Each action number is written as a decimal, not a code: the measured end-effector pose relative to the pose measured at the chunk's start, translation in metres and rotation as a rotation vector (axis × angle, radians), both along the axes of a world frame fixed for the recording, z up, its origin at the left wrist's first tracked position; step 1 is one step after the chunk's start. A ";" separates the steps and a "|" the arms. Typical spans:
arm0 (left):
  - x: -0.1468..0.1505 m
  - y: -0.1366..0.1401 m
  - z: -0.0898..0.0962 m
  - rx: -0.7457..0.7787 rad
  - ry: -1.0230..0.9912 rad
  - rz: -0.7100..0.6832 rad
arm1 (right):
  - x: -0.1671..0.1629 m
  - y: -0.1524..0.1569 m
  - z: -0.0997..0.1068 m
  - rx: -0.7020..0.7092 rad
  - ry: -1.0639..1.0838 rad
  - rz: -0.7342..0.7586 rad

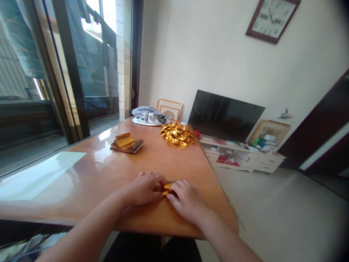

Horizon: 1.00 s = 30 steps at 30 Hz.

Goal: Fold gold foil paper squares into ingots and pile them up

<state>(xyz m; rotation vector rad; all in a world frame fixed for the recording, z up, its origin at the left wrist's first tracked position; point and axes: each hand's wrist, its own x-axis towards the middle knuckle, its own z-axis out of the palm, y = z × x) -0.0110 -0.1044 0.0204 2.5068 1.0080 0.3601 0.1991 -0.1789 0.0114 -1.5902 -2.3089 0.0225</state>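
Note:
Close to the table's near edge, my left hand (148, 187) and my right hand (187, 196) meet over a small piece of gold foil paper (167, 187). Fingers of both hands are curled and pressed on it, so most of the paper is hidden. Further off to the left lies a stack of gold foil paper sheets (127, 142), its top sheet bent up. A heap of folded, shiny gold foil pieces (177, 134) rests near the table's right edge.
The glossy wooden table (103, 178) has folded clothes (149, 115) and a picture frame (169, 108) at its far end. Beyond its right edge stand a white TV cabinet (245, 158) and a black television (226, 115). Glass sliding doors (100, 54) line the left side.

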 end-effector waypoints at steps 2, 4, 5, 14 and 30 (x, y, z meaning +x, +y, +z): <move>0.000 0.000 0.000 -0.005 -0.004 -0.005 | -0.002 0.000 0.001 0.009 0.001 -0.005; 0.000 0.000 0.000 -0.007 -0.005 -0.011 | -0.005 0.000 0.002 0.018 -0.007 -0.014; -0.001 0.000 0.000 -0.007 -0.005 -0.013 | -0.006 0.000 0.002 0.018 -0.016 -0.016; -0.003 0.004 -0.005 -0.020 -0.038 -0.009 | -0.009 0.004 -0.007 0.032 -0.052 -0.022; 0.004 0.014 -0.016 0.048 -0.029 0.064 | -0.008 0.014 -0.013 -0.042 0.131 -0.229</move>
